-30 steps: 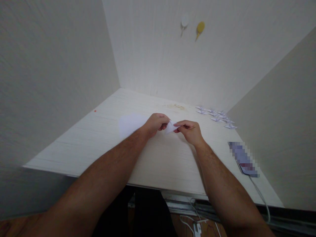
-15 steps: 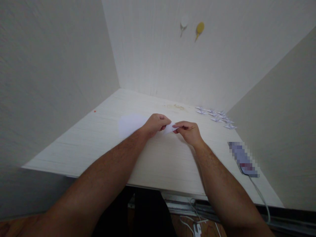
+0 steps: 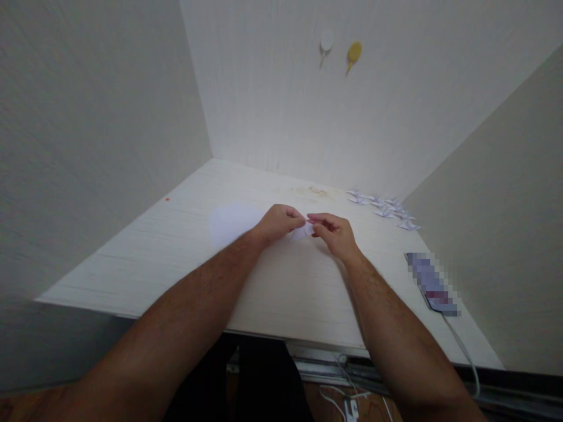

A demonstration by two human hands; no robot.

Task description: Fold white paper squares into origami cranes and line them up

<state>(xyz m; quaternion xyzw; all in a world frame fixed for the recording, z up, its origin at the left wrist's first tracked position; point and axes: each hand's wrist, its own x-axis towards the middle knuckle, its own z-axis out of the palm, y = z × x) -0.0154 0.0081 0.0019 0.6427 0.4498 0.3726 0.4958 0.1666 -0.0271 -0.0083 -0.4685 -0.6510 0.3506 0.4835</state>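
Note:
A small folded piece of white paper [image 3: 301, 232] is held just above the table between my two hands. My left hand [image 3: 281, 224] pinches its upper left part, thumb and fingers pressed together. On the other side my right hand [image 3: 333, 230] has its thumb against the paper's right edge, with the index finger raised a little apart above it. The fingers cover part of the folds, so the paper's full shape is hidden. Behind my left wrist, a pale sheet of white paper [image 3: 231, 221] lies on the table.
Several folded white paper cranes [image 3: 382, 205] stand at the back right of the table [image 3: 290, 293]. A pixelated phone [image 3: 431, 284] with a white cable [image 3: 461, 343] lies near the right wall. Two hooks, one white [image 3: 326, 41] and one yellow [image 3: 354, 53], are on the back wall.
My right index finger has lifted and the right fingers have shifted on the paper, which now shows a different angle. The left hand keeps its pinch.

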